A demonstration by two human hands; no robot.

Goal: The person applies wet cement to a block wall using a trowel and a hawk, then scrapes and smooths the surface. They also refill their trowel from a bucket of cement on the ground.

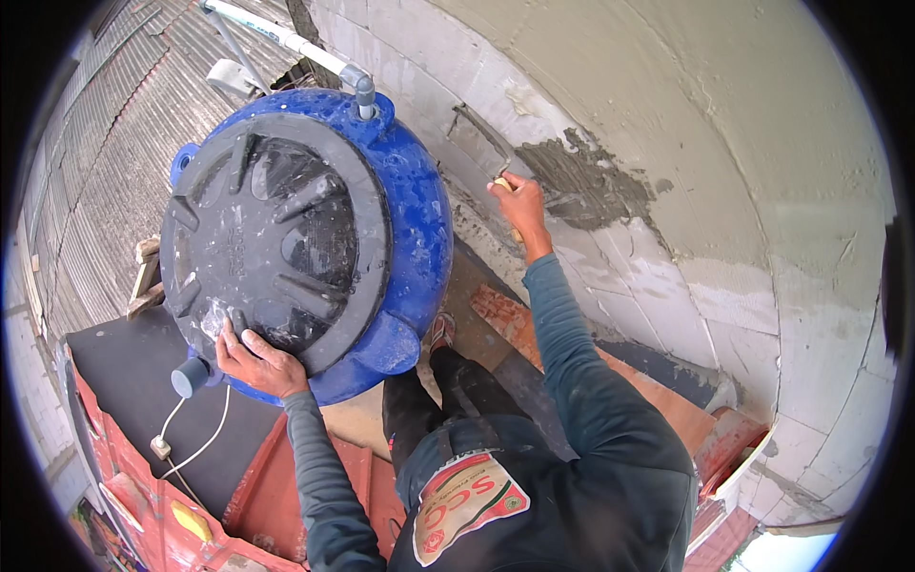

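Left hand (259,360) on black tank lid (272,243), right hand (522,205) gripping trowel handle (502,183) (blade hidden)

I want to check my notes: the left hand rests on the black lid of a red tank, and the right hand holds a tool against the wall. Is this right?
Not quite: the tank is blue, not red. The head view shows the left hand on its black lid and the right hand holding a tool against the wall.

Tank: large round blue plastic water tank (419,205), upright beside the wall.
Lid: black ribbed circular plastic lid (276,243), seated on the tank's top, dusted with pale specks.
Tool: wooden-handled tool (502,183), probably a trowel, its blade pressed against the wet grey plaster patch (581,181) on the wall.
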